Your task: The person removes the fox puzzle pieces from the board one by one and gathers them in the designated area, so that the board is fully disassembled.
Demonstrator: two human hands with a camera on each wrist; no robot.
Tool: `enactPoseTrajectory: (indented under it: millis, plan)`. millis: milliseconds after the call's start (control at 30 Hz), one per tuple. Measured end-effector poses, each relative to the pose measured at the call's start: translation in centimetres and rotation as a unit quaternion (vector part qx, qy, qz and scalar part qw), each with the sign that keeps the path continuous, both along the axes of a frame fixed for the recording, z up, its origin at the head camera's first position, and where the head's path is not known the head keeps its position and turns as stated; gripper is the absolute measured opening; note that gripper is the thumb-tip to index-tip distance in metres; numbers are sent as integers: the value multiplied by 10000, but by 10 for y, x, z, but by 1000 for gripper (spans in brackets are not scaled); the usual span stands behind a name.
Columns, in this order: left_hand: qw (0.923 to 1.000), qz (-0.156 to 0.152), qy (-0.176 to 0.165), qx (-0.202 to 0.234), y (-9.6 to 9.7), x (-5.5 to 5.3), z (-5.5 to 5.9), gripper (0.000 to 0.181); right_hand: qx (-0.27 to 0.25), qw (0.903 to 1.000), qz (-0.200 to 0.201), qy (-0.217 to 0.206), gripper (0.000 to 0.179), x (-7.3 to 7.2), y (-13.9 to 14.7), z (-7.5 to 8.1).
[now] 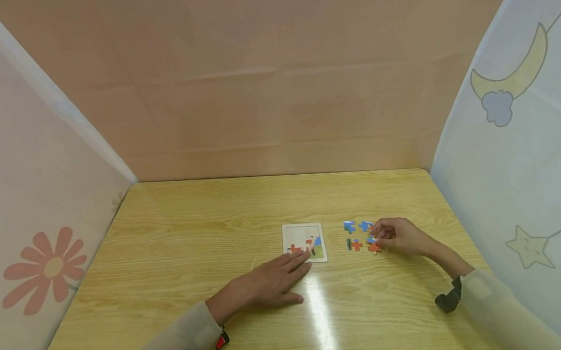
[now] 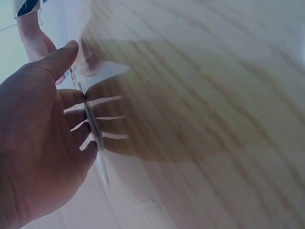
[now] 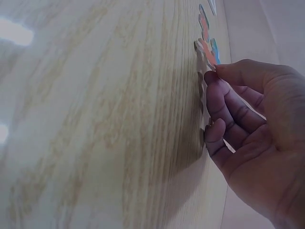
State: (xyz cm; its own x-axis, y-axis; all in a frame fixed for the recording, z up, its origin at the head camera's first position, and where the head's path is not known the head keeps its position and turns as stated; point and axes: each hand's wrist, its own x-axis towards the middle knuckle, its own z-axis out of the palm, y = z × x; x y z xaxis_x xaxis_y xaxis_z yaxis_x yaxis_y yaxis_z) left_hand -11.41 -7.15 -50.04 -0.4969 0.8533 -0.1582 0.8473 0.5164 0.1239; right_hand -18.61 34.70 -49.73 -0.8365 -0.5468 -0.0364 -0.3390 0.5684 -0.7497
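Observation:
My left hand (image 1: 279,279) lies with fingers straight, their tips resting on the lower left of a small white-framed puzzle board (image 1: 324,247). Orange and green pieces show inside the frame, partly covered by those fingers. The left wrist view shows the same hand (image 2: 43,129) with its fingers over the board's thin edge (image 2: 97,138). To the right of the board, my right hand (image 1: 400,236) pinches an orange puzzle piece (image 1: 374,248) at its edge between thumb and index finger. In the right wrist view that piece (image 3: 208,52) appears tilted at the fingertips.
Beside the right hand lie a blue-green puzzle piece (image 1: 349,227), a blue piece (image 1: 364,226) and an orange piece with a dark green edge (image 1: 355,244). The wooden table (image 1: 191,218) is bounded by a tan back panel (image 1: 275,89) and printed fabric side walls (image 1: 491,146).

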Motion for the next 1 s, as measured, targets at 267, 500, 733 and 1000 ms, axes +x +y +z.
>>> enactPoseTrajectory:
  millis: [267,500,733,1000]
  plan:
    - [10000,3,58,-33,1,0,-1,81,144,9997,38,174,18,0,1,0]
    - [9999,-3,81,-83,2,0,1,79,186,9995,54,264,16,0,0,-1]
    - [9999,-12,84,-117,1,1,4,78,241,9988,51,417,18,-1,1,-5]
    - [10000,-34,60,-54,0,1,4,79,156,9975,72,691,17,1,-4,-1]
